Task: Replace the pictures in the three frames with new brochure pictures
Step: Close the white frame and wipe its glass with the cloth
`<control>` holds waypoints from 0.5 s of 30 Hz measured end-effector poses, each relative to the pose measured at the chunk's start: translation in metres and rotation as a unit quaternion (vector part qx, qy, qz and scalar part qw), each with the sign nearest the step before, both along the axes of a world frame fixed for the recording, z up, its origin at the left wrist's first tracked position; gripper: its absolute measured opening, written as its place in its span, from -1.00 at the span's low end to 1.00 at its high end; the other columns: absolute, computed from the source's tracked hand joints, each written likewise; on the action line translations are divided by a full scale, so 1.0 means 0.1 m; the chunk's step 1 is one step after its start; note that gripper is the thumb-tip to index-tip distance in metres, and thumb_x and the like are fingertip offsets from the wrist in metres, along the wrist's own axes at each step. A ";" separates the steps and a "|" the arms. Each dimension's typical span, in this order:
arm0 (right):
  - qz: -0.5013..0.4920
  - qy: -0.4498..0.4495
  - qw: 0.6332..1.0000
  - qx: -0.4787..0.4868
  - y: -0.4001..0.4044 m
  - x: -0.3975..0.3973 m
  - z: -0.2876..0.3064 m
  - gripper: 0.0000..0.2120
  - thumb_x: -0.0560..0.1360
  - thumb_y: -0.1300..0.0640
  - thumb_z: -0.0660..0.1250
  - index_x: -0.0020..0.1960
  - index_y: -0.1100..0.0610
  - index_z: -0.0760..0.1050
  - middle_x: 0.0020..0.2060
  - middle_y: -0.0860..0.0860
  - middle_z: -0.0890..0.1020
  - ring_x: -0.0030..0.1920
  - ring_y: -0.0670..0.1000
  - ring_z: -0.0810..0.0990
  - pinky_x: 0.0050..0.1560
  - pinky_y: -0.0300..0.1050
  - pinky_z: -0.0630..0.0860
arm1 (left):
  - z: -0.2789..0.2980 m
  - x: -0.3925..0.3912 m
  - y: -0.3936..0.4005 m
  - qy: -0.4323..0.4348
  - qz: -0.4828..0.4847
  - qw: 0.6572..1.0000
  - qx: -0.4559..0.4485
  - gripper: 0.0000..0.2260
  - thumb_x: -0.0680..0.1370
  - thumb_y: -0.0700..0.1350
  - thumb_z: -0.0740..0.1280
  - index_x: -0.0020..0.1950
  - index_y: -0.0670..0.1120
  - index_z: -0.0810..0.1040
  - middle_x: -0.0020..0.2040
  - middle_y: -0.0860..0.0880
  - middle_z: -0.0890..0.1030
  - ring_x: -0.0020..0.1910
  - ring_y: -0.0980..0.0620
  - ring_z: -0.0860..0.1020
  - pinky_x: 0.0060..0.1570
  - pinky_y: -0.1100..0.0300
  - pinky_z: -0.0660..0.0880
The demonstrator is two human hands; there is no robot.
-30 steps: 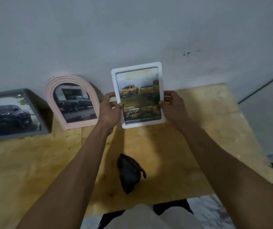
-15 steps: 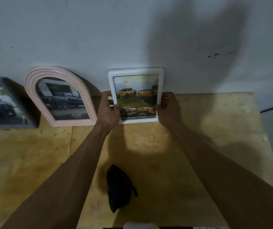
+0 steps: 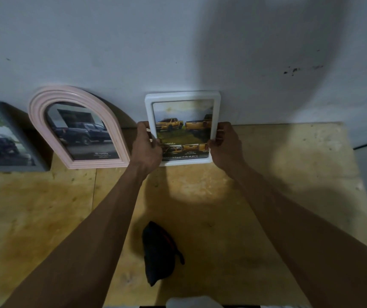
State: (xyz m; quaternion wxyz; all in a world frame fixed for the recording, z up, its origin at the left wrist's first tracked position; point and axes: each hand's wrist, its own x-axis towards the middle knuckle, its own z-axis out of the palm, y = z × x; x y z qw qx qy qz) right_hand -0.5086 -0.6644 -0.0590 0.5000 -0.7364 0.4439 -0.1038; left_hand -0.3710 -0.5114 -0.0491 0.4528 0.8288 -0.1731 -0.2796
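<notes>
A big pale wall (image 3: 133, 41) fills the top of the view. Below it is a wooden worktop (image 3: 267, 196), yellow-brown with some stains. Two bare arms reach forward over the wood.

Three frames stand in a row at the back, leaning on the wall. The grey frame (image 3: 7, 107) is at the far left, cut off by the edge, with a dark car picture in it. Next to it is the pink arched frame (image 3: 76, 93), showing a dark pickup truck. The white frame (image 3: 182, 95) is to the right of that, with its top edge against the wall. Its picture shows yellow pickup trucks on grass.

The left hand (image 3: 147, 147) has a tight grip on the left side of the white frame. The right hand (image 3: 226, 145) has a tight grip on the right side.

A small black pouch (image 3: 158, 252) lies on the worktop between the arms, close to the person
</notes>
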 end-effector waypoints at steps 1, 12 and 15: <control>0.003 0.000 1.000 -0.002 0.02 -0.01 0.00 -0.68 0.51 0.33 0.31 0.22 0.10 0.43 0.04 0.04 0.65 -0.01 0.04 0.62 -0.01 -0.18 0.55 | -0.01 0.00 0.03 0.000 -0.004 1.000 0.002 -0.71 0.63 -0.36 0.18 0.30 -0.14 0.25 0.08 0.03 0.46 0.13 0.00 0.48 0.04 0.11 0.50; -0.006 -0.007 1.000 -0.005 0.09 -0.01 -0.03 -0.65 0.51 0.32 0.30 0.26 0.09 0.41 0.05 0.05 0.66 -0.03 0.07 0.64 -0.07 -0.20 0.49 | -0.02 -0.01 0.04 0.006 0.010 1.000 0.001 -0.71 0.63 -0.36 0.17 0.32 -0.15 0.25 0.02 0.08 0.47 0.12 -0.02 0.50 0.05 0.06 0.54; -0.006 -0.002 1.000 0.013 0.08 -0.01 -0.03 -0.58 0.52 0.29 0.33 0.34 0.09 0.38 0.12 0.04 0.64 -0.03 -0.01 0.58 -0.17 -0.42 0.41 | 0.00 -0.03 0.04 0.012 0.024 1.000 0.003 -0.66 0.63 -0.33 0.20 0.37 -0.12 0.24 0.00 0.11 0.48 0.09 -0.01 0.52 0.05 0.10 0.52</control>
